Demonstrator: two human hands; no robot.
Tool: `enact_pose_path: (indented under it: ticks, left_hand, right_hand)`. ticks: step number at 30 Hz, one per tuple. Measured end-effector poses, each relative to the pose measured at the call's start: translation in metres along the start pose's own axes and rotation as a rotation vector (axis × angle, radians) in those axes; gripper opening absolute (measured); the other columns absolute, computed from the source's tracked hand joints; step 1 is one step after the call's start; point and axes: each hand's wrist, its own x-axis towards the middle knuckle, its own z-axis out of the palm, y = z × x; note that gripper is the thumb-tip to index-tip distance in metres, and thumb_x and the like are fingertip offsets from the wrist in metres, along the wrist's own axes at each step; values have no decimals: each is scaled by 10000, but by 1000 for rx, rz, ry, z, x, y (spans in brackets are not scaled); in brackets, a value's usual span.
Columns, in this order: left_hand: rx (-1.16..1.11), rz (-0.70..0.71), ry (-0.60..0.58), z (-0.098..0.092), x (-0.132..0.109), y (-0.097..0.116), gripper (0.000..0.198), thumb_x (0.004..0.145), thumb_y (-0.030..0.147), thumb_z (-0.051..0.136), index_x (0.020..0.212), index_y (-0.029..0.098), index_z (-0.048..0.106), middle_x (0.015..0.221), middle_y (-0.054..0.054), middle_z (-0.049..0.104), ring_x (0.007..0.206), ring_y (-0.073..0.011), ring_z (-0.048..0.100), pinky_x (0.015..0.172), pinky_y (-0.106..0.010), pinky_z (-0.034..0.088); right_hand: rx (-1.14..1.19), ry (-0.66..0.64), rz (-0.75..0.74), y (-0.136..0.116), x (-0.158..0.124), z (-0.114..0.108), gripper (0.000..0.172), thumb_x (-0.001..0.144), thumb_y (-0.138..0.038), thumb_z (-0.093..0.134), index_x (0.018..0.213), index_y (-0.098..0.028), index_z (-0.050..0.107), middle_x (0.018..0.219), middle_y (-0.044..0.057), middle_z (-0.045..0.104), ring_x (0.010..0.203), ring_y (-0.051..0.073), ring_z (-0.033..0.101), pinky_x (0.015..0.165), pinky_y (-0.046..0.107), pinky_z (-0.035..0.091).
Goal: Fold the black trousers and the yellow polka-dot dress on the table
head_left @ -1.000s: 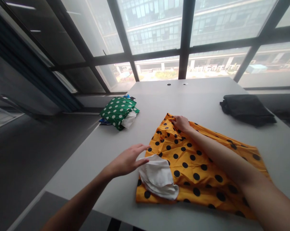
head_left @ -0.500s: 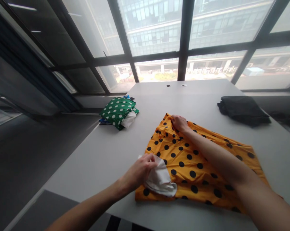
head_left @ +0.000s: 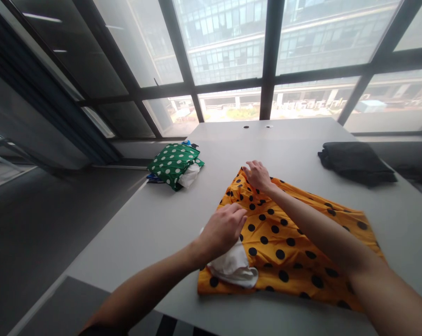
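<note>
A yellow-orange garment with black dots (head_left: 281,254) lies folded and creased on the table, its exact kind unclear. On its near left part rests a white cloth piece (head_left: 235,268), perhaps a part of it. My left hand (head_left: 225,228) is over the garment's left side, just above the white piece; its fingers are loosely bent, and nothing shows in them. At the far left corner, my right hand (head_left: 258,176) touches the gathered fabric with its fingers stretched out. My right forearm crosses over the garment and hides some of it.
A folded green garment with white dots (head_left: 171,163) lies on a small pile at the table's left edge, a white part sticking out. Folded dark cloth (head_left: 356,163) sits at the right. The white table (head_left: 155,224) reaches to the large windows; two round holes are at its far end.
My left hand has let go of the white piece and moved up and right over the orange fabric. My right hand has loosened its hold at the far corner, its fingers now extended.
</note>
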Motion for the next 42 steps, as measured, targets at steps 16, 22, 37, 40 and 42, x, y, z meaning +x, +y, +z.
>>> enact_pose_path:
  ticks: [16,22,37,40,42]
  left_hand:
    - [234,-76,23,99,107,-83,688,1024,673,388,1629,344,390,1730,-59,265,1598,-395,145,1267,-631,102]
    - [238,-103,-12,86,116,-104,690,1027,682,351,1632,350,381,1740,-24,231,1605,-373,134,1271,-602,124]
    - [265,-106,-18,80,130,-121,689,1035,675,323,1636,341,374,1736,-36,248,1603,-367,147,1268,-597,131]
    - [265,-102,-23,79,132,-123,694,1035,675,323,1637,334,371,1738,-46,241,1602,-369,147,1261,-597,152]
    - [269,-104,-25,78,133,-123,688,1040,668,319,1639,333,367,1737,-46,242,1601,-366,154,1260,-596,158]
  right_hand:
    - [-114,-84,83,67,-152,-8,641,1070,-498,365,1618,-166,390,1734,152,205,1612,310,125,1286,557,129]
    - [-143,-207,51,132,-189,-40,662,1061,-545,344,1647,-236,354,1729,98,238,1607,283,165,1297,536,123]
    - [301,-99,504,160,-292,-126,399,849,-509,647,1138,-246,730,1002,88,755,809,245,703,718,346,565]
    - [333,-136,565,150,-301,-118,182,776,-381,663,899,-249,684,817,20,727,715,213,668,602,285,494]
    - [220,-66,627,144,-301,-113,111,760,-313,632,705,-244,564,678,-7,658,655,193,623,561,268,426]
